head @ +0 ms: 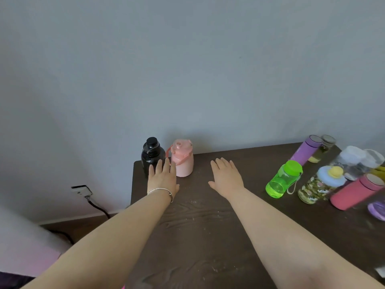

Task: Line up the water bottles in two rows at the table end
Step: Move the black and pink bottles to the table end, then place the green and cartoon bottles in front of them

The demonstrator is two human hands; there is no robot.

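A black bottle (152, 153) and a pink bottle (183, 158) stand side by side at the far left corner of the dark wooden table (204, 226). My left hand (163, 176) is flat and open just in front of them, holding nothing. My right hand (226, 176) is open too, palm down over the table to the right of the pink bottle. At the right stand a green bottle (284, 179), a purple bottle (305, 150), a floral bottle with a blue and yellow lid (319, 185), a red bottle (357, 191) and several clear ones (354, 161).
A grey wall runs right behind the table. The table's left edge drops to the floor, where a wall socket (81, 190) with a black cable sits. A purple lid (377, 209) lies at the right edge of view.
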